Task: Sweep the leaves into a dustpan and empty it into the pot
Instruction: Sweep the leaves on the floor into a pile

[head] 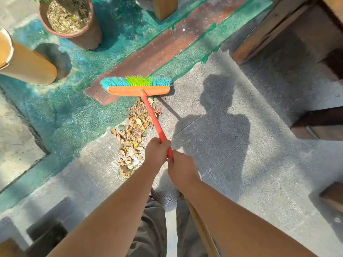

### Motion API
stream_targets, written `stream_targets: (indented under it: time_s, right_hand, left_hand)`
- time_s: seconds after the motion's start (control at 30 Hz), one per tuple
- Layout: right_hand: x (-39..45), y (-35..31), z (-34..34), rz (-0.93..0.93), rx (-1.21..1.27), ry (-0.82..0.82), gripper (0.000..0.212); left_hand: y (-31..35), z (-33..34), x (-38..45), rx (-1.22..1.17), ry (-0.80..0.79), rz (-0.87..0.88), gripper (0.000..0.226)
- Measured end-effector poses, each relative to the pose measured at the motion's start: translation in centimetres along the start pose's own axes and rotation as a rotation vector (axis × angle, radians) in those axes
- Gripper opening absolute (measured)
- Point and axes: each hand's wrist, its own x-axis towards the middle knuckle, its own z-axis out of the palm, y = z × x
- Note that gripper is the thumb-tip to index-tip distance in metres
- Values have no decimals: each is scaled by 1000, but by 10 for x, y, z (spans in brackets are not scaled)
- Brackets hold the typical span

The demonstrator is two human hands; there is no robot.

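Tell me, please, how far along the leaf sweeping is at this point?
Done: dry leaves lie gathered in a loose strip on the floor. In hand: the left hand and right hand both grip the broom handle, its head on the floor just beyond the leaves. Left: no dustpan is in view, so scooping and emptying into the pot remain.

Both bare forearms reach forward and down, converging on the broom handle (156, 125). The left hand (157, 153) grips it with fingers curled round, farther along the handle toward the head. The right hand (181, 168) grips just behind, nearly touching the left.
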Motion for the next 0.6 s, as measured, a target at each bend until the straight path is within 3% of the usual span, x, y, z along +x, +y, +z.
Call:
stream_targets:
  time_s: [0.23, 0.33, 0.43, 0.6]
  right_hand:
    - [44, -34, -11, -30, -68, 38, 24]
    - [66, -53, -7, -4, -109, 56, 24]
    - [74, -65, -1, 12, -93, -40, 30]
    - [40, -49, 23, -4, -191, -52, 22]
  left_hand:
    - [30, -22, 34, -115, -4, 3, 13]
    - [36, -36, 50, -122, -74, -15, 17]
    - [29, -46, 58, -76, -107, -34, 21]
    - [-7, -48, 42, -194, -118, -171, 17]
